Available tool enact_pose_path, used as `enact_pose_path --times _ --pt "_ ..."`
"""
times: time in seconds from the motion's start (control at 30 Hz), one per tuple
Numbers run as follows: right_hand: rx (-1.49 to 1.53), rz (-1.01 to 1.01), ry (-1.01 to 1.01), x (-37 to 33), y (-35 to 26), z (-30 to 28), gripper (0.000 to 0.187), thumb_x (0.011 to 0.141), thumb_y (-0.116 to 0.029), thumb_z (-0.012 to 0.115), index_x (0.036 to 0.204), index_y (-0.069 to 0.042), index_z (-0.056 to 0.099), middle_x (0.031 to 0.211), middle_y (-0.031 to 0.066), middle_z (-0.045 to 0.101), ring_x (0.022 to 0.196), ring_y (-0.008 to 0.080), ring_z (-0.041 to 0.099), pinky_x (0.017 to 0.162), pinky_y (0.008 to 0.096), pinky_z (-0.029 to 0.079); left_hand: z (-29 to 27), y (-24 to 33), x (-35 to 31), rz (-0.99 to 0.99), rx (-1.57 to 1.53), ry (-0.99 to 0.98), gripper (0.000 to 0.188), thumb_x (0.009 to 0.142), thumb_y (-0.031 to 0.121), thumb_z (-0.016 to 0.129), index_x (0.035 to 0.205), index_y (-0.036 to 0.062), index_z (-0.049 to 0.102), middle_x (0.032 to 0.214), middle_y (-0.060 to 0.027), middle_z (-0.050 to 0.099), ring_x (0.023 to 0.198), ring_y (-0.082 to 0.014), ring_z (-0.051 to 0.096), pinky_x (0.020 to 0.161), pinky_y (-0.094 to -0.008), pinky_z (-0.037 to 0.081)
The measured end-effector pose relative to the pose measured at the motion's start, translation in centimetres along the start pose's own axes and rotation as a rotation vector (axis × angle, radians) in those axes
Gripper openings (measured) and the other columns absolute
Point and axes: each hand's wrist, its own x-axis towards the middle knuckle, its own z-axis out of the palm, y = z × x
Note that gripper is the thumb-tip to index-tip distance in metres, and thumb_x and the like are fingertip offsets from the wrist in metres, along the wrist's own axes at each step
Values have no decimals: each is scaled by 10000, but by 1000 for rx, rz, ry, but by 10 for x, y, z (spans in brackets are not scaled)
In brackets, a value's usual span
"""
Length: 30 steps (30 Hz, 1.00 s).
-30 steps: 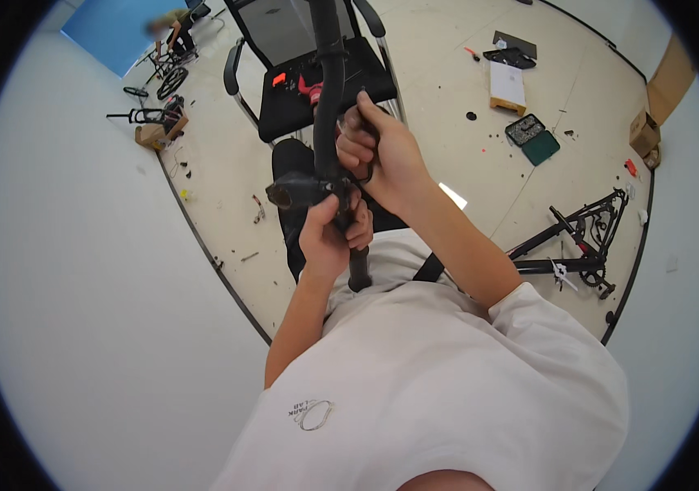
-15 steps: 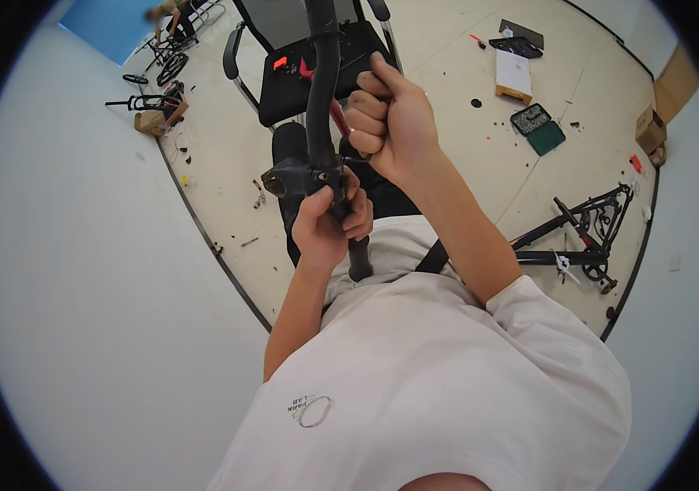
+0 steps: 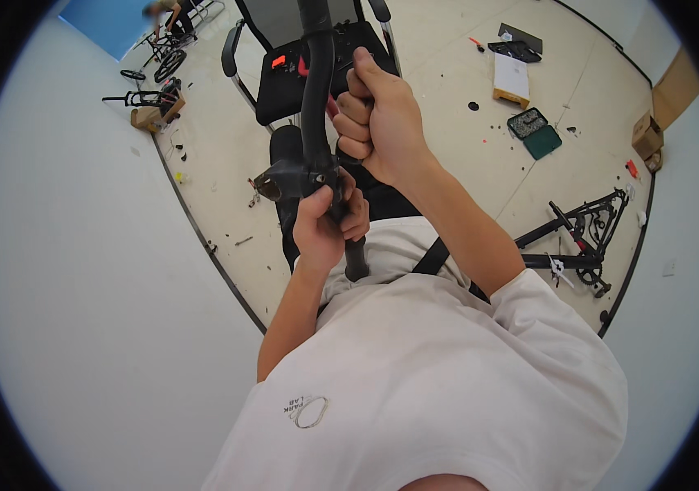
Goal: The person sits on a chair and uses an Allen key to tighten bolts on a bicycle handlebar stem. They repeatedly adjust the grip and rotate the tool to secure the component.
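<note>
A black bicycle handlebar [image 3: 314,114] stands lengthwise before me, its lower end against my lap. A black stem [image 3: 284,182] is clamped round its middle, with bolts on the clamp. My left hand [image 3: 322,225] is closed round the bar just below the stem, thumb against the clamp. My right hand [image 3: 386,127] makes a fist right of the stem, thumb up. A thin dark rod, seemingly a hex key [image 3: 348,160], runs from the clamp to this fist, which hides most of it. Behind the bar shows a red piece [image 3: 332,106]; whether my fist touches it, I cannot tell.
A black office chair [image 3: 276,110] faces me, with an orange-red item [image 3: 278,61] on its seat. Right lie a bicycle frame [image 3: 562,260], an opened green case [image 3: 543,141] and a white box [image 3: 511,78]. At far left, a person [image 3: 176,18] bends over a bicycle.
My right fist has shifted slightly left and up, nearer the bar. The handlebar and stem have moved slightly left; my left hand keeps its grip.
</note>
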Motion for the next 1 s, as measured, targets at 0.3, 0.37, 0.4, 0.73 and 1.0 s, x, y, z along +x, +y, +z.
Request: enact_pose_path --times 0.3,0.37,0.4,0.73,1.0 --pt "171 131 54 5 2 -10 403 991 -367 437 657 -166 333 532 -72 163 424 66 123 374 239 85 5 -5 -4 11 43 83 282 837 305 514 852 36 433 610 -60 449 439 -101 348 384 -245 277" --pt "224 155 30 10 4 -15 402 995 -364 428 657 -167 334 529 -74 161 423 66 120 371 239 83 5 -5 -3 11 49 83 279 839 305 511 853 36 436 604 -59 449 436 -99 348 383 -243 282" --pt "255 165 23 11 5 -17 406 997 -360 424 652 -168 329 527 -75 162 421 65 120 369 239 83 4 -6 -3 10 47 81 279 839 305 510 853 36 436 598 -58 447 433 -98 346 382 -244 282" --pt "541 246 5 13 25 -27 449 1013 -334 386 625 -146 262 552 -55 177 451 75 166 382 229 132 1 -7 -8 62 160 102 358 852 428 457 843 77 390 511 -13 364 394 -111 278 388 -266 249" --pt "-386 -136 20 26 25 -35 236 970 -270 500 905 -46 535 751 51 533 687 167 541 659 328 468 -16 6 -6 47 -72 -8 365 855 430 446 835 72 379 503 -7 335 405 -119 277 402 -273 238"
